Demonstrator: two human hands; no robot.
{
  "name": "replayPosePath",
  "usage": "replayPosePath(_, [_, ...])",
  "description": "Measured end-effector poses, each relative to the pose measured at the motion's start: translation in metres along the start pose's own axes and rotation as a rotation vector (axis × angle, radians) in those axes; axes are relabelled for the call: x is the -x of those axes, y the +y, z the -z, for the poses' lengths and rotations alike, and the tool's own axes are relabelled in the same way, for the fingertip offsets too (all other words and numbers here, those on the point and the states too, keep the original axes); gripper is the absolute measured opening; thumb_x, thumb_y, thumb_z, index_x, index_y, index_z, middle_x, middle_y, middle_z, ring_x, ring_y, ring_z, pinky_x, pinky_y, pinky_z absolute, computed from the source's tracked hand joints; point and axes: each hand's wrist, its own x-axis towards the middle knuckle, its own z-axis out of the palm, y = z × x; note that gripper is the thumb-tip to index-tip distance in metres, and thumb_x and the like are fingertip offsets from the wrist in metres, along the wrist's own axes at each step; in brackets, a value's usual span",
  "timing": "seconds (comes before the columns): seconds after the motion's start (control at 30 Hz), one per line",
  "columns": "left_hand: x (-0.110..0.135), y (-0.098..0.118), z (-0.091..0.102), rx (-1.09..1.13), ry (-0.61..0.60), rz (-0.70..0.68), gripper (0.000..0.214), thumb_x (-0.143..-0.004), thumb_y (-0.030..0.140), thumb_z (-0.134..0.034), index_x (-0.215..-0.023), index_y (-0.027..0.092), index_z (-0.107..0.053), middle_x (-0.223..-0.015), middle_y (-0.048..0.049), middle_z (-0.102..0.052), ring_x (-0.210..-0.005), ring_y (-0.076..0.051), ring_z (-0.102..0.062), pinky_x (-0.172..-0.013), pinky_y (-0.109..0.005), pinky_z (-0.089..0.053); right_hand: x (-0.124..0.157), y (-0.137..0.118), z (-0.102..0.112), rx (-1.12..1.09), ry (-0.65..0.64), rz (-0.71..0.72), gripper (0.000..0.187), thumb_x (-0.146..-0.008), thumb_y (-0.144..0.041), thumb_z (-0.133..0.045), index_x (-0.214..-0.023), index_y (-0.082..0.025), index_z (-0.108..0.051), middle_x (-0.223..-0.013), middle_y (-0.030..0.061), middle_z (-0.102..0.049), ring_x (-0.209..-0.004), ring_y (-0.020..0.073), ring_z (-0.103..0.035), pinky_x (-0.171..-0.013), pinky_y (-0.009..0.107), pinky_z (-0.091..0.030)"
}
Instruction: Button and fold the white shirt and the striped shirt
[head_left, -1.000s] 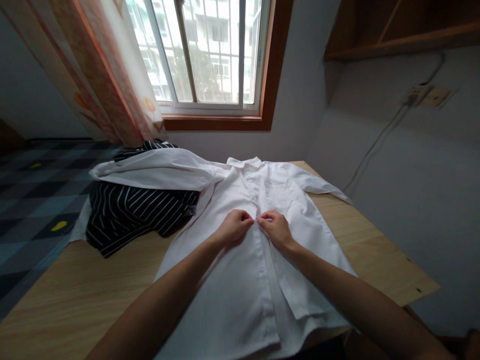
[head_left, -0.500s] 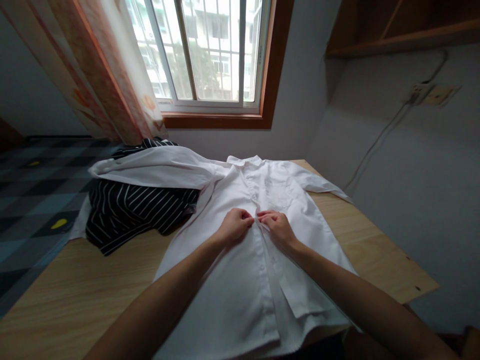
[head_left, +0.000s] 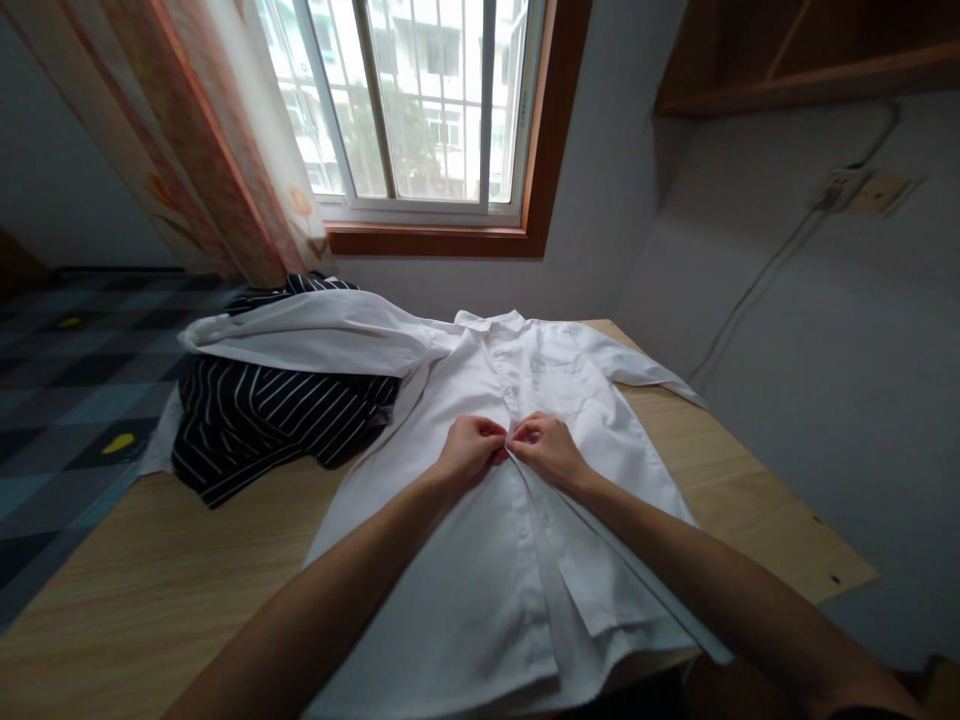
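A white button-up shirt (head_left: 465, 560) lies face up on a light wooden table (head_left: 187, 570), collar toward the window. My left hand (head_left: 469, 450) and my right hand (head_left: 547, 448) meet at the middle of its front placket, fingers curled and pinching the two fabric edges together at a button. Below my hands the shirt front hangs apart. One sleeve stretches left over a black garment with white stripes (head_left: 262, 420), the other reaches right toward the table's far corner.
A window with a wooden frame (head_left: 540, 130) and a patterned curtain (head_left: 217, 140) stand behind the table. A wall with a cable and socket (head_left: 840, 185) closes the right side. Checked floor (head_left: 67, 390) lies to the left.
Both hands stay at the placket and have drawn slightly closer, with the right side of the shirt front pulled in toward the middle. The view has barely shifted.
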Motion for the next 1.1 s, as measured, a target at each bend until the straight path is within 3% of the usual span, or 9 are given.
replayPosePath(0.17, [0.0, -0.003, -0.001, 0.032, 0.045, 0.051, 0.017, -0.066, 0.017, -0.072, -0.077, 0.012, -0.061, -0.058, -0.0026, -0.064, -0.047, -0.012, -0.058, -0.045, -0.02, -0.044, 0.009, -0.007, -0.003, 0.168, 0.092, 0.051, 0.008, -0.076, -0.022, -0.07, -0.069, -0.021, -0.073, -0.088, 0.003, -0.071, -0.093, 0.021, -0.06, -0.088, 0.036, -0.039])
replayPosePath(0.43, [-0.001, -0.004, 0.002, -0.106, 0.065, -0.035, 0.014, -0.066, 0.011, -0.067, -0.079, 0.014, -0.061, -0.049, 0.0032, -0.058, -0.041, -0.009, -0.052, -0.043, -0.018, -0.037, 0.014, -0.011, -0.002, 0.272, 0.111, 0.203, 0.013, -0.083, -0.023, -0.067, -0.071, -0.021, -0.071, -0.092, 0.0034, -0.069, -0.095, 0.0209, -0.057, -0.093, 0.041, -0.031])
replayPosePath(0.77, [0.003, -0.003, -0.001, 0.012, 0.045, -0.056, 0.017, -0.06, 0.013, -0.071, -0.072, 0.014, -0.059, -0.054, 0.0013, -0.061, -0.046, -0.01, -0.056, -0.044, -0.019, -0.04, 0.019, -0.011, -0.006, 0.44, 0.165, 0.387, 0.008, -0.083, -0.017, -0.066, -0.076, -0.02, -0.069, -0.1, 0.0044, -0.07, -0.098, 0.0218, -0.055, -0.098, 0.044, -0.028])
replayPosePath(1.1, [-0.001, -0.007, 0.0, 0.134, 0.053, -0.096, 0.02, -0.056, 0.011, -0.064, -0.068, 0.018, -0.05, -0.047, 0.0059, -0.054, -0.039, -0.01, -0.051, -0.042, -0.021, -0.04, 0.018, -0.009, -0.007, 0.319, 0.186, 0.313, 0.011, -0.081, -0.017, -0.067, -0.071, -0.021, -0.07, -0.097, 0.0035, -0.069, -0.098, 0.0213, -0.056, -0.098, 0.044, -0.029])
